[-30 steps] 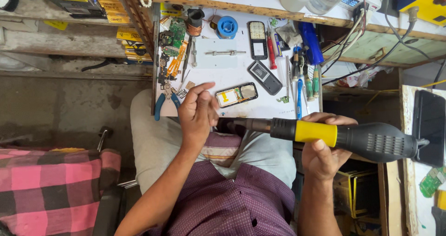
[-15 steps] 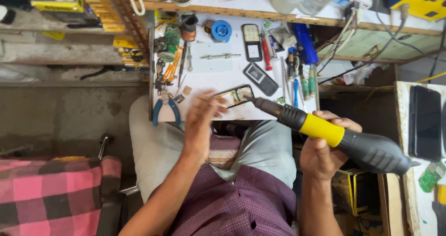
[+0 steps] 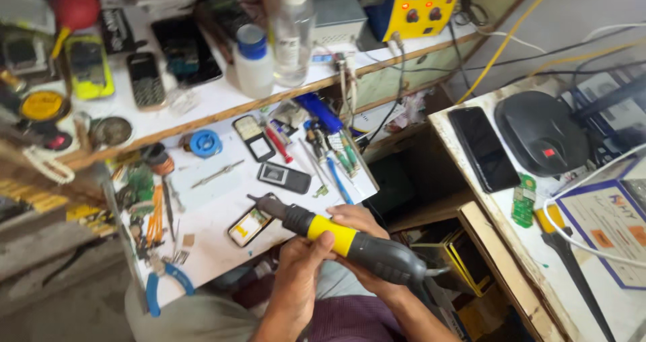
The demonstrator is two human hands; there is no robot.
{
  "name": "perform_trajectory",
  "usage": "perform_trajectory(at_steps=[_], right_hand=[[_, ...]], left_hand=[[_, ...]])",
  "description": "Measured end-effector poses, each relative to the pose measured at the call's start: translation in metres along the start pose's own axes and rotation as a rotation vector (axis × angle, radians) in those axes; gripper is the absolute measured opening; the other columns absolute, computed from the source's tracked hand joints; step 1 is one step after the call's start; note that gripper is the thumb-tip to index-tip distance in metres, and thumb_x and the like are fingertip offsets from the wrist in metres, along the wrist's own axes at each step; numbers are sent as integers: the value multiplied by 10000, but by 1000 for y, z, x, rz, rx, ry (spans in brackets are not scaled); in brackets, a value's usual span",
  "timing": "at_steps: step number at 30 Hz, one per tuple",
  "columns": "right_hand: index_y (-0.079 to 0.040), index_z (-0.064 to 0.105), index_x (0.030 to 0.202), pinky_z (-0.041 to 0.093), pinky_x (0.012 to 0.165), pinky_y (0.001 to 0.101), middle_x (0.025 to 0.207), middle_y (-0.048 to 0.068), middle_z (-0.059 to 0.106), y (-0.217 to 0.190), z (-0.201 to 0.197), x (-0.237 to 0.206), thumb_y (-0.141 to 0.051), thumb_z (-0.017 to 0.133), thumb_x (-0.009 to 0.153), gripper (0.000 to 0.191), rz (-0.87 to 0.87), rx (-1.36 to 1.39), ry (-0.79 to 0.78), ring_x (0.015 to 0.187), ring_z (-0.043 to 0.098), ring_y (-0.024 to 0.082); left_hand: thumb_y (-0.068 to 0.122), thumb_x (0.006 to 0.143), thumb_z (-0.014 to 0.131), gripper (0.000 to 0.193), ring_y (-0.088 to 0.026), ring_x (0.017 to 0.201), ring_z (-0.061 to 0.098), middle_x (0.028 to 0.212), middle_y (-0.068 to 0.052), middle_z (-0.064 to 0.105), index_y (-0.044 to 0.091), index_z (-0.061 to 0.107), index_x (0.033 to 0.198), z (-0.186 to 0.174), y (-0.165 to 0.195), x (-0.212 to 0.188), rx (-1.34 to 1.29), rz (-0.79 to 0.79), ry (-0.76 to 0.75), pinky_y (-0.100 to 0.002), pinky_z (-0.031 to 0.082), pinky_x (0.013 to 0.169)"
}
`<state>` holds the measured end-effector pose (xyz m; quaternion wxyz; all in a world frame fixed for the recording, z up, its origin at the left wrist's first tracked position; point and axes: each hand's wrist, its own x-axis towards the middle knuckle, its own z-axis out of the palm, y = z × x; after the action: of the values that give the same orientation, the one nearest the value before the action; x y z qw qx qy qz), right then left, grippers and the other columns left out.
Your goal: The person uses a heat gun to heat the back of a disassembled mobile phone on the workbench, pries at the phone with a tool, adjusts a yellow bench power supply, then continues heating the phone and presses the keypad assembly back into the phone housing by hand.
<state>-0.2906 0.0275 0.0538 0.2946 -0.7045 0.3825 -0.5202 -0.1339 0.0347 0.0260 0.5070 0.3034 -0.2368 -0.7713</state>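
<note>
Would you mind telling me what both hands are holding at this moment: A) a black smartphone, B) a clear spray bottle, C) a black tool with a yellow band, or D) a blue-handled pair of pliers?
C: the left hand and the right hand both grip the black tool with a yellow band, its metal tip pointing toward the small phone on the white tray.

Gripped hot-air handle (image 3: 350, 242): black, yellow band. Beside its nozzle, phone (image 3: 249, 226) with yellow screen. Left, blue-handled pliers (image 3: 164, 285).
</note>
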Motion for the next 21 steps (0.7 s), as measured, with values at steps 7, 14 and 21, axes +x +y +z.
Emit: perform_trajectory(at_steps=[7, 14, 21], right_hand=[[-70, 629, 1359, 530, 897, 388, 1105, 168, 709, -22, -50, -24, -353, 775, 904, 555, 631, -115, -828, 1076, 697, 324], [-30, 596, 854, 509, 661, 357, 800, 117, 621, -44, -108, -10, -215, 740, 982, 267, -39, 819, -353, 737, 645, 263], [22, 661, 984, 520, 742, 270, 846, 47, 665, 25, -106, 142, -131, 687, 1022, 160, 80, 183, 471, 780, 632, 125]], left_hand=[[227, 913, 725, 323, -169, 926, 679, 1013, -103, 755, -46, 699, 1085, 0, 16, 11, -110, 77, 179, -337, 516, 861], [197, 914, 721, 396, -205, 923, 685, 1042, -141, 740, -92, 674, 1180, -12, 5, 18, -102, 137, 261, -371, 532, 870], [193, 862, 766, 461, -221, 910, 707, 1014, -175, 744, -116, 684, 1194, -22, -16, 15, 21, 83, 320, -377, 552, 868]])
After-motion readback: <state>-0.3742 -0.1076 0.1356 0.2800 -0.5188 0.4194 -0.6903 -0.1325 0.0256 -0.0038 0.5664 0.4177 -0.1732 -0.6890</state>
